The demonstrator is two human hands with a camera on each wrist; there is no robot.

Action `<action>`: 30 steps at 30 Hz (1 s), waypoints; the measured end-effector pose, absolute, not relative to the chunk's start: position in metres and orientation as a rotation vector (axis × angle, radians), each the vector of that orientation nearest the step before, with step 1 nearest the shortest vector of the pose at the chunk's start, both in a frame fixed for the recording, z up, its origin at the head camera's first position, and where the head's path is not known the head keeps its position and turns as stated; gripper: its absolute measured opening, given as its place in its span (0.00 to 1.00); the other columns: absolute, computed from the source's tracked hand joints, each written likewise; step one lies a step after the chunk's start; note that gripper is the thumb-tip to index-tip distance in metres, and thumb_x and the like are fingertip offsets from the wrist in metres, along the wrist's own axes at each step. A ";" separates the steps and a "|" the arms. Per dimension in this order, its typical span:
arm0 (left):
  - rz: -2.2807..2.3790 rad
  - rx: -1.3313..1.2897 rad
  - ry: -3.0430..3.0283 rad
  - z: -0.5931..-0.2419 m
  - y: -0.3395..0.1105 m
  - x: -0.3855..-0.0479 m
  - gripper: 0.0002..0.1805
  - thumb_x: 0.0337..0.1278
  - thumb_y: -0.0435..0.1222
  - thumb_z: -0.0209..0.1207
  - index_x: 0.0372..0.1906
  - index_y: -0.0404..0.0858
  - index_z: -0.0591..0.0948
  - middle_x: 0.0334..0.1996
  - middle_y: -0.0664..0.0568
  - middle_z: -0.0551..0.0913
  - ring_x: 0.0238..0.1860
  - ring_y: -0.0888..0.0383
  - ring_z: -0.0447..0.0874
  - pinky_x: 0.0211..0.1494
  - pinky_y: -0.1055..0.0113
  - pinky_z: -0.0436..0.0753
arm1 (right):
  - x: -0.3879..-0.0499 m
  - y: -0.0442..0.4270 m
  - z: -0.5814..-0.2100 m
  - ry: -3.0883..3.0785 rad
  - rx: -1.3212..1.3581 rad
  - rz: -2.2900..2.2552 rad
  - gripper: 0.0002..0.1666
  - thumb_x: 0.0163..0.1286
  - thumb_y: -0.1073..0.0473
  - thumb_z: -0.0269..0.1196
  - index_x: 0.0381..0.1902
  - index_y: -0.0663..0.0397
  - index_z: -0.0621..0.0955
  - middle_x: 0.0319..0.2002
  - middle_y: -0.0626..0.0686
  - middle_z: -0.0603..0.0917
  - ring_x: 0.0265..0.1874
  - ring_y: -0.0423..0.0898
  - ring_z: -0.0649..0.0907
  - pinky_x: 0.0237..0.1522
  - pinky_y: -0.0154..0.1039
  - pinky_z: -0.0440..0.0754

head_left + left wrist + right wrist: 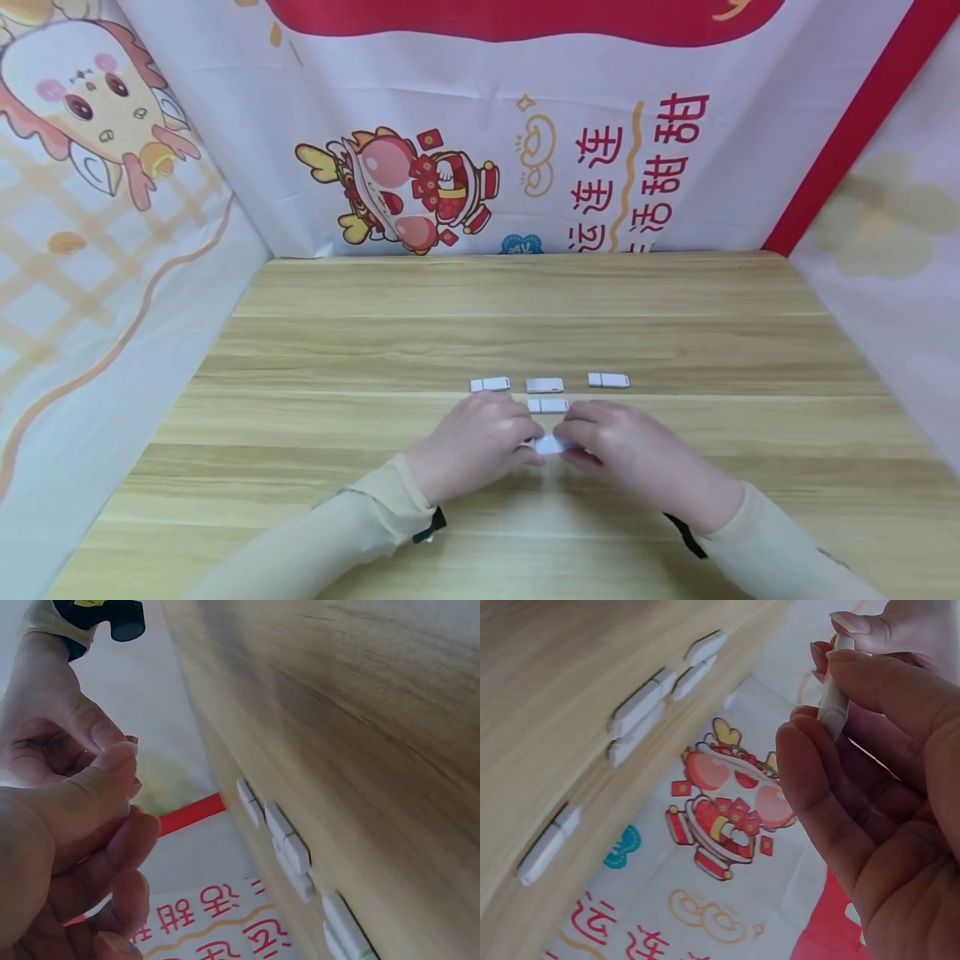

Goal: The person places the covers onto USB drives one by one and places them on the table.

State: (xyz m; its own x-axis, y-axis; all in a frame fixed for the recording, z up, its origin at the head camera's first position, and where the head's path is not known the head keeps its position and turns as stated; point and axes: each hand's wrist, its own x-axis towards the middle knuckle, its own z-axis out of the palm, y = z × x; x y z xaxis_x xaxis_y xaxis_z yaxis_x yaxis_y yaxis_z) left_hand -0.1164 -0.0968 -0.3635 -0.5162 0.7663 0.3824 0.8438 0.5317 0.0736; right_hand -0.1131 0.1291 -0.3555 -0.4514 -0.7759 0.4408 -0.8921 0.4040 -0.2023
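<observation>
A white USB flash drive (551,444) is held between both hands above the table. My left hand (480,437) pinches one end of it with thumb and fingertips. On the other end, my right hand (637,454) grips with thumb and curled fingers, as the drive (832,697) shows in the right wrist view. Just beyond the hands lie more white drives: one left (490,384), one in the middle (544,385), one nearer (548,406) and one right (608,381). In the right wrist view, another drive (705,646) lies beside the left one, hidden in the head view.
The wood-grain table (375,317) ends at a printed cloth (465,83) at the back. Cloth walls also stand at the left (90,250) and right (885,250). A dark band with a black device (124,619) sits on the right wrist.
</observation>
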 end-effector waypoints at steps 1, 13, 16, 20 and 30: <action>-0.354 -1.333 -2.521 -0.365 -0.094 -0.118 0.10 0.53 0.46 0.70 0.32 0.45 0.87 0.26 0.61 0.83 0.26 0.65 0.76 0.33 0.73 0.74 | -0.115 0.131 -0.359 -2.413 1.448 0.611 0.12 0.52 0.69 0.76 0.34 0.57 0.85 0.31 0.46 0.80 0.29 0.36 0.79 0.31 0.29 0.80; -0.342 -1.256 -2.824 -0.375 -0.040 -0.146 0.07 0.57 0.45 0.69 0.34 0.46 0.89 0.23 0.64 0.81 0.24 0.68 0.72 0.29 0.76 0.72 | -0.137 0.164 -0.383 -2.655 1.245 0.550 0.10 0.51 0.65 0.77 0.30 0.52 0.86 0.30 0.43 0.80 0.26 0.34 0.76 0.27 0.32 0.79; -0.351 -1.225 -2.879 -0.378 -0.026 -0.156 0.07 0.57 0.44 0.69 0.34 0.45 0.89 0.24 0.62 0.83 0.24 0.67 0.74 0.28 0.77 0.74 | -0.146 0.174 -0.386 -2.702 1.208 0.525 0.09 0.53 0.64 0.77 0.31 0.50 0.87 0.30 0.43 0.81 0.26 0.35 0.77 0.27 0.33 0.79; -0.300 -1.197 -2.913 -0.383 -0.010 -0.171 0.07 0.55 0.44 0.70 0.32 0.45 0.89 0.24 0.61 0.83 0.24 0.66 0.75 0.29 0.75 0.75 | -0.159 0.185 -0.391 -2.745 1.172 0.541 0.08 0.53 0.64 0.77 0.31 0.50 0.88 0.32 0.45 0.83 0.29 0.37 0.81 0.31 0.35 0.82; -0.095 -1.184 -2.983 -0.390 0.012 -0.192 0.09 0.55 0.45 0.71 0.34 0.44 0.86 0.25 0.60 0.82 0.27 0.63 0.77 0.32 0.73 0.78 | -0.181 0.198 -0.398 -2.933 1.062 0.573 0.08 0.57 0.63 0.75 0.36 0.49 0.88 0.34 0.44 0.84 0.33 0.38 0.81 0.37 0.38 0.84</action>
